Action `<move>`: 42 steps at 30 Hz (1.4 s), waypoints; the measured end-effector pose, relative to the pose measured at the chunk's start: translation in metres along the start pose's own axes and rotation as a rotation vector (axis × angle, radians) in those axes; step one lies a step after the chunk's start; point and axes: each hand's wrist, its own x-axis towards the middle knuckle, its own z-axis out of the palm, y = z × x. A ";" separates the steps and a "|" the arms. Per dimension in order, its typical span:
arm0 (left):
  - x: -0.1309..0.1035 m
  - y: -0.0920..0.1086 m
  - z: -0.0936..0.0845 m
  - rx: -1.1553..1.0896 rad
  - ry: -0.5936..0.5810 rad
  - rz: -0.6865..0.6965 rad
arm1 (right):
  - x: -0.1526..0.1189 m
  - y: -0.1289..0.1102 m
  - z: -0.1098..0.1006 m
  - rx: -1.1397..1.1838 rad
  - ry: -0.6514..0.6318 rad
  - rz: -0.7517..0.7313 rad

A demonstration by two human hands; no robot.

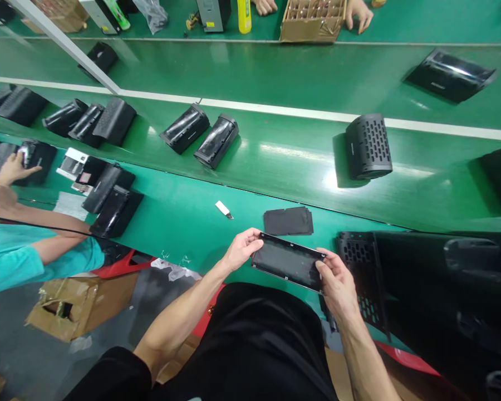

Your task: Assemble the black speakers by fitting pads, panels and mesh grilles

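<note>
Between my two hands is a black rectangular panel [290, 263] with small clips along its rims, tilted over the bench's near edge. My left hand [244, 249] pinches its upper left corner, thumb on top. At the right end my right hand [335, 275] grips it, thumb over the rim. Just beyond the panel lies a stack of thin black sheets [288, 221] on the green bench [183, 214]. A small white-handled cutter [224, 209] rests to the left of the stack.
Black perforated housings [369, 147] and glossy ones [217, 141] stand on the green conveyor [284, 150]. Large dark parts [434, 278] crowd my right side. At the left, a co-worker's hand [14, 169] touches a black unit. Across the line, hands flank a cardboard box [312, 34].
</note>
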 end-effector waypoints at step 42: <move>0.008 -0.015 -0.001 -0.199 -0.013 0.013 | 0.010 -0.001 -0.001 0.144 0.138 0.051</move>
